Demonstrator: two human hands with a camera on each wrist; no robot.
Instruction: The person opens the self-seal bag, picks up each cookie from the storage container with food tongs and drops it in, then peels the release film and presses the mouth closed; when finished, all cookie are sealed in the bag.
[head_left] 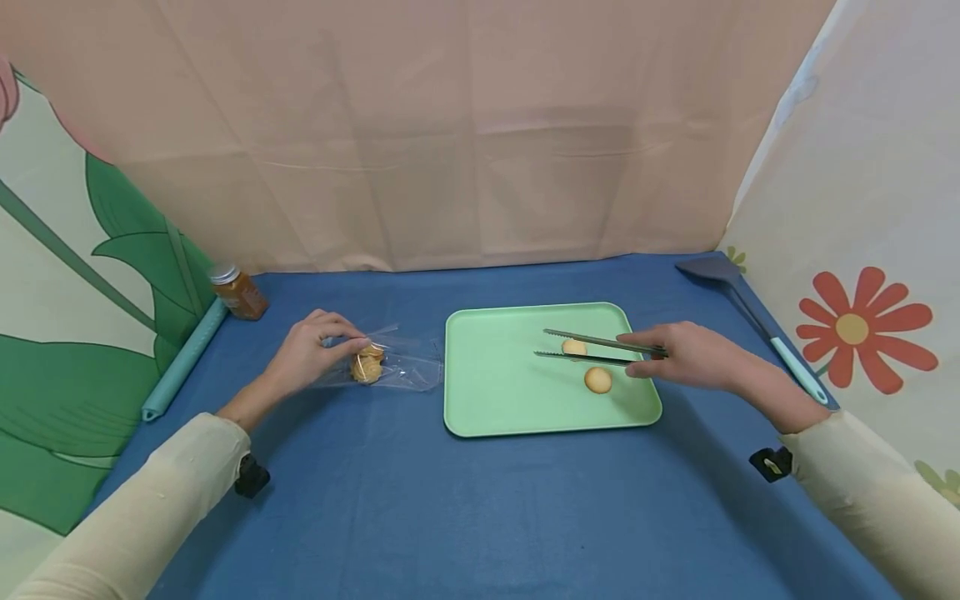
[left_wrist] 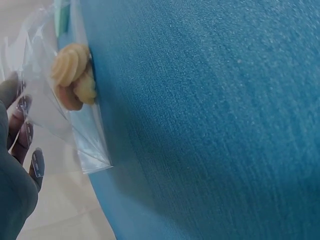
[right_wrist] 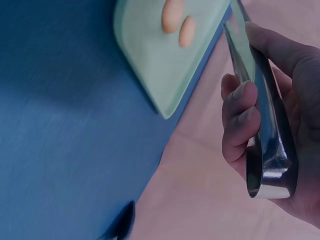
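My left hand (head_left: 318,350) pinches the upper edge of a clear plastic bag (head_left: 412,371) with several piped cookies (head_left: 367,364) inside. In the left wrist view the cookies (left_wrist: 72,75) lie bunched together, one with a swirled top. My right hand (head_left: 678,354) grips metal tongs (head_left: 600,340), thumb on one arm and fingers curled round the other. The tongs' arms stand apart over the right half of a light green tray (head_left: 510,375). Two round cookies lie on the tray: one (head_left: 574,348) shows between the arms, the other (head_left: 597,380) sits just in front of them.
A jar with a metal lid (head_left: 240,292) stands at the back left, beside a rolled teal mat or sheet (head_left: 183,362). A spatula (head_left: 772,333) with a dark head and pale blue handle lies along the right edge. Blue cloth (head_left: 450,517) covers the table; a beige curtain hangs behind.
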